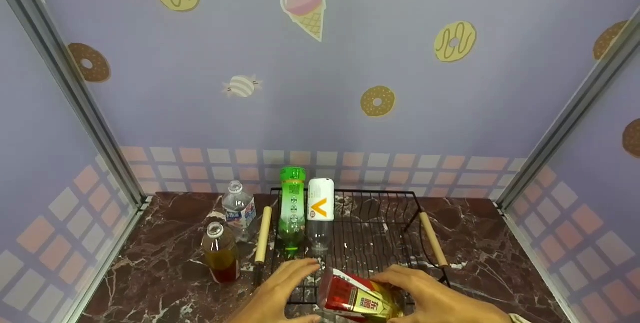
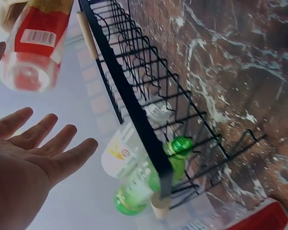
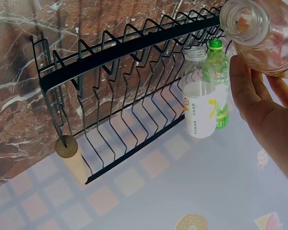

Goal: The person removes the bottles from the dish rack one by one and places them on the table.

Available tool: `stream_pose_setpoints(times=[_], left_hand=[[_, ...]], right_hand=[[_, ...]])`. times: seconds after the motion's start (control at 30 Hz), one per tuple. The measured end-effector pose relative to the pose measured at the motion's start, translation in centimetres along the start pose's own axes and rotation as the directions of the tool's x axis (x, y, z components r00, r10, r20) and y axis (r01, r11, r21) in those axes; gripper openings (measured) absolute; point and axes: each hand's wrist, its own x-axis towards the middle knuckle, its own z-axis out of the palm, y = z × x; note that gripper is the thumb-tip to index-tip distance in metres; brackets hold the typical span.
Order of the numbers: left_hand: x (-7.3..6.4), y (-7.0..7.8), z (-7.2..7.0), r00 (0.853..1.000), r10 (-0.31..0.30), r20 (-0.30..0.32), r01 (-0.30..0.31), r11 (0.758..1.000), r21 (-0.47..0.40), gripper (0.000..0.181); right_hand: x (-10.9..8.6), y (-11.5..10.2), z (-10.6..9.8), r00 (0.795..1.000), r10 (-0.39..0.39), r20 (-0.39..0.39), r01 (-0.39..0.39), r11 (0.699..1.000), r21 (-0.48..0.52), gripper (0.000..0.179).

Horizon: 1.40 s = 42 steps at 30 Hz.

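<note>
My right hand (image 1: 425,293) grips a bottle with a red and yellow label (image 1: 360,298) over the front of a black wire dish rack (image 1: 370,191). The bottle lies tilted; its uncapped mouth shows in the right wrist view, on the same side as the right hand (image 3: 264,96). Beside the bottle's base, my left hand (image 1: 280,293) has its fingers spread and extended, holding nothing. Inside the rack, a green bottle (image 1: 293,208) and a clear bottle with a white label (image 1: 321,200) stand upside down, side by side at the left end.
Left of the rack, a clear bottle (image 1: 240,215) and a bottle with amber and red colouring (image 1: 221,255) stand upright and uncapped on the dark marbled counter (image 1: 165,248). Wooden handles (image 1: 263,235) flank the rack. A patterned wall (image 1: 320,128) rises behind.
</note>
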Motion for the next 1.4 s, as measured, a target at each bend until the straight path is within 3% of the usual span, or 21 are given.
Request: stream_pose_setpoints(times=[0.17,0.5,0.63,0.87,1.4], left_hand=[[0.6,0.8,0.2,0.995,-0.041,0.089,0.044,0.999,-0.030,0.085],[1.7,1.5,0.3,0.987,-0.055,0.152,0.060,0.998,-0.028,0.089],[2.2,1.7,0.7,0.986,-0.004,0.167,0.000,1.000,0.027,0.092],[3.3,1.5,1.4,0.978,0.126,0.165,-0.145,0.983,0.109,0.078],[3.8,1.6,2.2,0.968,0.040,0.248,-0.078,0.986,0.145,0.068]], right_hand=[[0.2,-0.2,0.1,1.000,0.008,0.013,-0.008,1.000,0.008,0.063],[0.2,-0.6,0.0,1.000,-0.014,0.020,0.015,1.000,-0.018,0.061],[0.4,-0.7,0.2,0.999,-0.031,0.022,0.031,0.999,-0.029,0.063],[0.6,-1.1,0.4,0.999,-0.021,0.036,0.023,0.999,-0.036,0.061],[0.8,-1.8,0.3,0.999,0.026,0.042,-0.023,0.998,-0.065,0.060]])
